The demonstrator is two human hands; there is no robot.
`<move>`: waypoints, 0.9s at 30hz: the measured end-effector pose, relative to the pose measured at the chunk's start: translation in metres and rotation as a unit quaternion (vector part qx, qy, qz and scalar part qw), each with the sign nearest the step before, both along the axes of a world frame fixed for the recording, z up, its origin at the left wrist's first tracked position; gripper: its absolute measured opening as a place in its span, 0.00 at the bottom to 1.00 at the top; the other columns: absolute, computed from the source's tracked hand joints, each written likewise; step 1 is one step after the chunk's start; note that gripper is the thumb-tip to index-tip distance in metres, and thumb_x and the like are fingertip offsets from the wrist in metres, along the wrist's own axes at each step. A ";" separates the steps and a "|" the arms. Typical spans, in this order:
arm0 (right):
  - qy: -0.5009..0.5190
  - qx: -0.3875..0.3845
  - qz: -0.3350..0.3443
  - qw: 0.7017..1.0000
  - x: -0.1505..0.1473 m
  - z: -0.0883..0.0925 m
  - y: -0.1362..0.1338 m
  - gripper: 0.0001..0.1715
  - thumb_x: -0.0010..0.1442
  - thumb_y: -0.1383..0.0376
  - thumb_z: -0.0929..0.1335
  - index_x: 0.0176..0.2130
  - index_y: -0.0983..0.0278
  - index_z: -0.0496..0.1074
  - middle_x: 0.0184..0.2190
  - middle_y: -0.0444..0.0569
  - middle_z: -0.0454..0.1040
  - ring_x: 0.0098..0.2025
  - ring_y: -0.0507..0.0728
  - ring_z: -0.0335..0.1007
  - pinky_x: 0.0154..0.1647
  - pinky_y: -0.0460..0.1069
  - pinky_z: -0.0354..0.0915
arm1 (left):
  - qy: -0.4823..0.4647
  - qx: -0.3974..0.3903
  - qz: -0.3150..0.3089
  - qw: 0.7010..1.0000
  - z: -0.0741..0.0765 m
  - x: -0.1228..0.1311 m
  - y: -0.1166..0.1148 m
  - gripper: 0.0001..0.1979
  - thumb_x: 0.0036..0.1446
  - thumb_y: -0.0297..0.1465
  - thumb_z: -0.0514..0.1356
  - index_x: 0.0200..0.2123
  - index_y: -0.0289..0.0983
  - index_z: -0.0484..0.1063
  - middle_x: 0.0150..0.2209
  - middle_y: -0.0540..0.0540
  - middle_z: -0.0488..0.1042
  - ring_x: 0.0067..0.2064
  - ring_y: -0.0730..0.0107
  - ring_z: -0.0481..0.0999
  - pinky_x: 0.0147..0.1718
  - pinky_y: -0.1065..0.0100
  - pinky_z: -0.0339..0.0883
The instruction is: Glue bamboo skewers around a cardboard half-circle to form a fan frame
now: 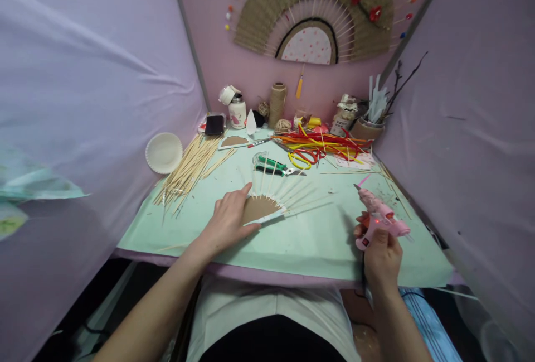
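My left hand [228,214] grips the left end of a brown cardboard half-circle [263,210], thumb along its straight edge and fingers at the curve. A white rim borders the cardboard. Several thin wooden sticks [273,175] fan out from its curved side. In my right hand [382,256] is a pink hot glue gun [378,214], its nozzle aimed up and left and a red light lit on its body. The gun is held above the right part of the table, apart from the cardboard. Behind the sticks lie green-handled pliers [271,165].
A bundle of wooden sticks [188,169] and a white paper plate [164,153] lie left. Scissors [300,160] rest near red and yellow pipe cleaners [326,141]. Twine [277,105], jars and a pot of glue sticks [368,128] line the back. A large fan [313,10] hangs above.
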State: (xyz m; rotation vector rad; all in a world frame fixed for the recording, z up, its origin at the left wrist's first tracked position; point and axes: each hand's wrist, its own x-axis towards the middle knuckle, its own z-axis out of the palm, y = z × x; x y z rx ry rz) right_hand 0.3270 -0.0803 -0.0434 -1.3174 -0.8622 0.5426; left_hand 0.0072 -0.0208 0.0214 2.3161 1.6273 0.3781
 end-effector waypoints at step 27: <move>0.076 0.054 0.019 0.995 -0.026 0.043 -0.022 0.32 0.59 0.38 0.65 0.39 0.64 0.74 0.32 0.51 0.71 0.26 0.53 0.63 0.23 0.48 0.57 | 0.006 -0.053 -0.207 0.977 -0.009 0.012 0.086 0.47 0.50 0.42 0.69 0.68 0.39 0.50 0.63 0.38 0.66 0.63 0.52 0.64 0.61 0.56 0.52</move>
